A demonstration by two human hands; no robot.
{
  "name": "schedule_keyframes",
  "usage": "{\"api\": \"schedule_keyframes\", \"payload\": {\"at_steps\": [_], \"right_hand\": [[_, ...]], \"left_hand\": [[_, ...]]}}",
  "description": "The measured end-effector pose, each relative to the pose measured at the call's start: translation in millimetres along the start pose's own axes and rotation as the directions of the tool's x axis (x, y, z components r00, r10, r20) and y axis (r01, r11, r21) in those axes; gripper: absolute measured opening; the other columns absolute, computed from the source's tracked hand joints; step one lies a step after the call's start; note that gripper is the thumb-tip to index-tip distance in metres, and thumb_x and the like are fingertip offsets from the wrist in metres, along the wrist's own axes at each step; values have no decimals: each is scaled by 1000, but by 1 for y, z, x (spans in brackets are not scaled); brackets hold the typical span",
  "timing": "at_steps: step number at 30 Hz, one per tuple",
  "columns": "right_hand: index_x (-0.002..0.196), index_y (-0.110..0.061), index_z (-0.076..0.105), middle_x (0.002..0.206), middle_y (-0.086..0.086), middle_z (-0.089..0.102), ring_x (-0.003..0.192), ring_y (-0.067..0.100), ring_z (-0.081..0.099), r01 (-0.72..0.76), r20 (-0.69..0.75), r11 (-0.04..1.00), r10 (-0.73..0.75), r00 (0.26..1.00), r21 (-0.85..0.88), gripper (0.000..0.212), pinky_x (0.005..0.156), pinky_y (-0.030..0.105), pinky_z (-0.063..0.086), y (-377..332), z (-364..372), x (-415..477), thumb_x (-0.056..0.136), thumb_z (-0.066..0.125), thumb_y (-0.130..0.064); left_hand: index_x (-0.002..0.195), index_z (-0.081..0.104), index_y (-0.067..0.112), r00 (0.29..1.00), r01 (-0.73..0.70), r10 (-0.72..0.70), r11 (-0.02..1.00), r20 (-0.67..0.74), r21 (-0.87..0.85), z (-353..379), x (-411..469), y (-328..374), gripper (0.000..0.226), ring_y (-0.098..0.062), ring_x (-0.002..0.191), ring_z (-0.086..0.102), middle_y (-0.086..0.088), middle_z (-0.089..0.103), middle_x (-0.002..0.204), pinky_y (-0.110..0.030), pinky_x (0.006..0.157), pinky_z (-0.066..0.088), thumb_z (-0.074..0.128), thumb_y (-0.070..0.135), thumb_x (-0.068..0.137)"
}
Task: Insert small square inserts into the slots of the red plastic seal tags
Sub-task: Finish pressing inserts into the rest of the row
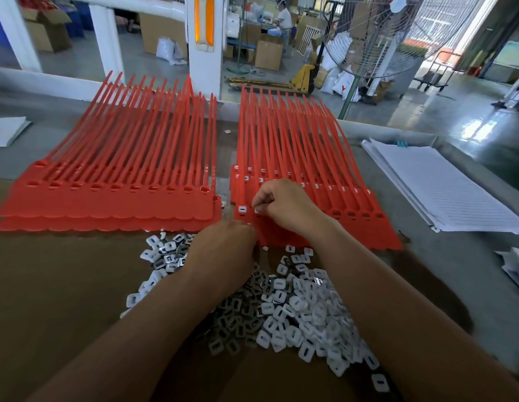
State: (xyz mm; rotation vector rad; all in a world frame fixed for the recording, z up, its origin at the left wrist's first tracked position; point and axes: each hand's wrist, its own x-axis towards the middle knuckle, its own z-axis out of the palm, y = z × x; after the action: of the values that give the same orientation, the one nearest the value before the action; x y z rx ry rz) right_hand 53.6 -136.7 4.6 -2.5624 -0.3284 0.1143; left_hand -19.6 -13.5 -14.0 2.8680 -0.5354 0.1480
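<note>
Two stacks of red seal tags lie on the table. The left stack (107,198) shows empty slots. On the right stack (354,210), rows farther back hold white inserts, and the front row's first slot holds a seated insert (241,209). My right hand (284,203) pinches a small white insert over the front row's second slot. My left hand (226,250) rests knuckles up at the near edge of that stack; what its curled fingers hold is hidden. A pile of white and grey square inserts (293,309) lies in front of the stacks, under my forearms.
A brown cardboard sheet (49,285) covers the near table. Stacked white paper sheets (443,187) lie to the right, more paper (5,130) at far left. A large floor fan (377,39), a white pillar (204,47) and cartons stand beyond the table edge.
</note>
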Motion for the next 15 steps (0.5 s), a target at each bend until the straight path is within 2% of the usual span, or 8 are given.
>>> {"api": "schedule_keyframes", "payload": {"at_steps": [5,7,9,11,15], "right_hand": [[80,-21,64,86,-7,61,95,13,59,-38,-70,999,40,997,28,13,87,32,47,3,5,4,79,67,-8],[78,-24,56,85,-8,55,96,16,57,-81,-80,996,84,993,39,18,83,30,45,3,3,5,77,70,-12],[76,-23,59,90,-4,60,100,18,58,-120,-51,993,120,991,-2,15,79,27,41,0,-1,8,76,73,-15],[87,-16,68,104,2,65,104,20,58,-158,-6,984,158,987,-79,13,82,28,40,-4,-3,15,76,73,-18],[109,-8,63,115,9,62,109,26,56,-251,49,957,261,964,-145,40,97,39,44,-8,-4,28,73,76,-22]], "left_hand": [[111,61,20,1000,-1,1,1000,-24,-2,-1,-1,1,31,-16,102,56,4,60,114,-32,84,47,40,16,88],[110,61,20,999,-2,1,1000,-34,-6,-1,-1,1,30,-16,100,57,4,61,112,-31,84,48,40,16,89],[110,61,20,999,-3,3,1000,-36,-12,-2,-1,1,30,-16,99,57,3,61,111,-31,83,48,39,15,90],[110,61,19,999,-7,7,1000,-35,-14,-2,-1,1,30,-15,99,57,3,61,110,-31,84,48,39,15,90],[112,60,19,999,-3,2,1000,-36,-15,-2,-1,2,32,-16,100,57,3,61,112,-31,85,48,38,13,90]]}}
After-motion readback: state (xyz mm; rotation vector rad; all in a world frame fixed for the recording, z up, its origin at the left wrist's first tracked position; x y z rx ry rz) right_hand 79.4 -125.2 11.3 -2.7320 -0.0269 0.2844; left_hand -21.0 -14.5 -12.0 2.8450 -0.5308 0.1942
